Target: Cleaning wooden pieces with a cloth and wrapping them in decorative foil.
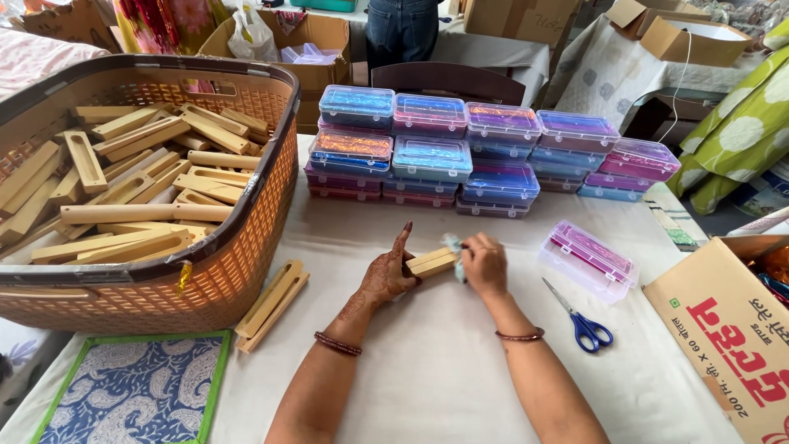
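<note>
1. Two hands meet at the table's middle: the left hand (pixel 386 278) grips one end of a small wooden block (pixel 431 262), thumb and lower fingers closed on it, forefinger pointing up.
2. The right hand (pixel 485 265) is closed around a pale cloth (pixel 454 251), pressed against the block's other end.
3. Just beside the right wrist lie blue-handled scissors (pixel 582 321) and a clear plastic case (pixel 590 260) with a pink lid.
4. Behind the hands stand stacked plastic boxes (pixel 460 152) — blue, pink, purple.
5. At the left sits an orange basket (pixel 238 247) full of wooden pieces; two more wooden frames (pixel 271 304) lean by it — a cardboard box (pixel 727 329) sits far right.
</note>
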